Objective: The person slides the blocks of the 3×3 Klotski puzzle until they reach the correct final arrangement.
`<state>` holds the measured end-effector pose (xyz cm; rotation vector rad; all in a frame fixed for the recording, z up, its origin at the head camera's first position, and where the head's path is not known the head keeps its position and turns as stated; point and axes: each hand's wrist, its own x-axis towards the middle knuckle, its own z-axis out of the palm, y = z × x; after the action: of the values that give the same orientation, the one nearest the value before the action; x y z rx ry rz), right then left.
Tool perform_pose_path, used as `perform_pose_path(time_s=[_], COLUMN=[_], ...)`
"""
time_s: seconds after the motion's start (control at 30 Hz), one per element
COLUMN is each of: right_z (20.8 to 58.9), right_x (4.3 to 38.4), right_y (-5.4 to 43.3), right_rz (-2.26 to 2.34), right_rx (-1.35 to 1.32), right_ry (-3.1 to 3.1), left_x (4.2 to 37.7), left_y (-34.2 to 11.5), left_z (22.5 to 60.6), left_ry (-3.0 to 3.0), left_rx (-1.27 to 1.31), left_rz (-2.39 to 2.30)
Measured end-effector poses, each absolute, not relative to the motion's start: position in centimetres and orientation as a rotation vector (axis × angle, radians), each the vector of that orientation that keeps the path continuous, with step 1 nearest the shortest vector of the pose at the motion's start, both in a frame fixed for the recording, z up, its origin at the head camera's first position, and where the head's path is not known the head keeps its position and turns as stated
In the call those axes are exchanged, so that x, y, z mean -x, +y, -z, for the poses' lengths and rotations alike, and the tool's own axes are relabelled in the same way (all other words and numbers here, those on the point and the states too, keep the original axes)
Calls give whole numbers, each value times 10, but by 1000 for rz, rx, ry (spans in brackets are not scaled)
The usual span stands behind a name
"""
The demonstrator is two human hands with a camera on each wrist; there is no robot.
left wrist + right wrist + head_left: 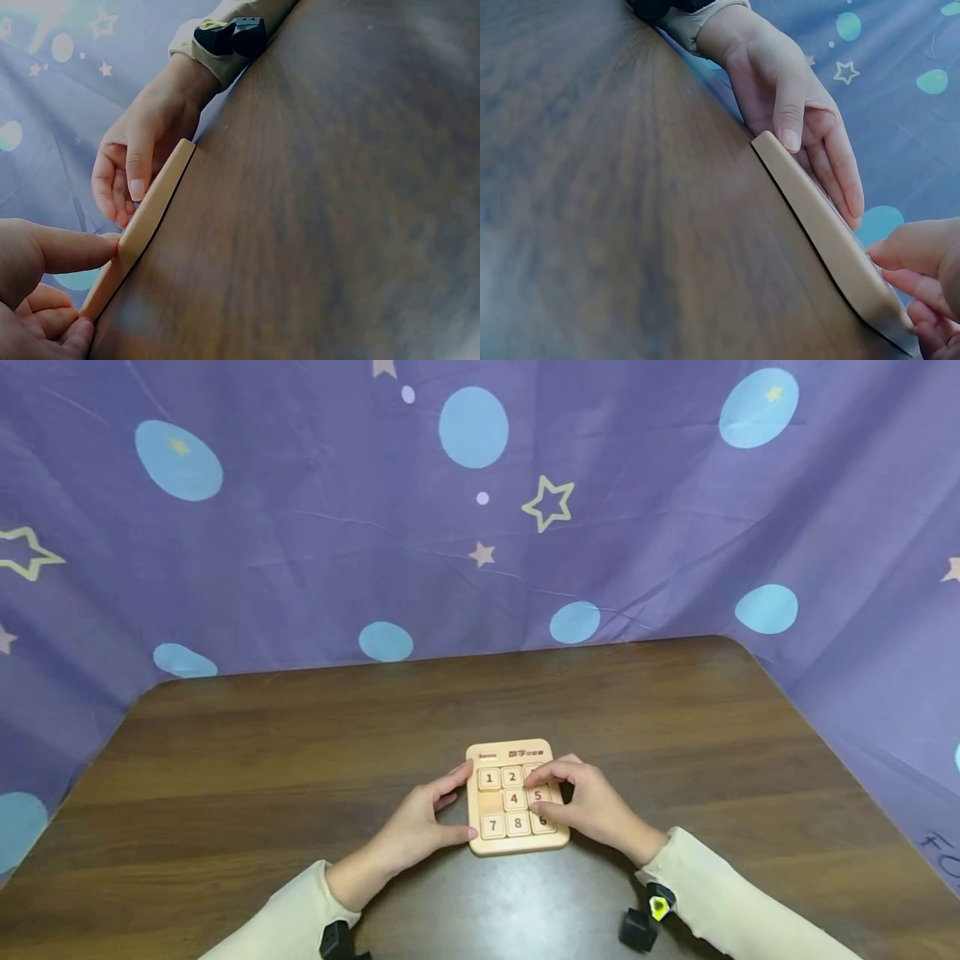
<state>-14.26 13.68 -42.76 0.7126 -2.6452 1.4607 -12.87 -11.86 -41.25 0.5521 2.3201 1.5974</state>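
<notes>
A pale wooden number slide puzzle (517, 848) lies flat on the table, its numbered square tiles set in a frame. The bare slot (490, 802) is at the left of the middle row, beside the 4 tile (513, 799). My left hand (412, 827) touches the frame's left edge, thumb near the lower corner and index finger near the upper one, spread apart. Curved over the right side, my right hand (592, 802) has thumb and index fingertip at the lower and upper edges of the 5 tile (538, 796). It partly covers the 3 and 6 tiles.
The brown wooden table (262, 752) runs back to a purple curtain (315, 527) with stars and blue dots. A small black device (641, 929) sits by the right sleeve, and another (337, 939) is on the left wrist.
</notes>
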Motion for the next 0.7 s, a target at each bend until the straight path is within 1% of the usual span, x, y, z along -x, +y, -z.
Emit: perform_pose_path(time_s=[0.3, 0.7], right_z=[426, 425], right_x=[138, 140], right_y=[133, 125], right_rz=[-1418, -1416], right_rx=[-644, -581], right_ry=[-2690, -2706], left_x=[128, 131], left_y=[-117, -117], left_z=[416, 418], left_ry=[2326, 2343], left_rx=[-562, -575], left_rz=[-1602, -1593])
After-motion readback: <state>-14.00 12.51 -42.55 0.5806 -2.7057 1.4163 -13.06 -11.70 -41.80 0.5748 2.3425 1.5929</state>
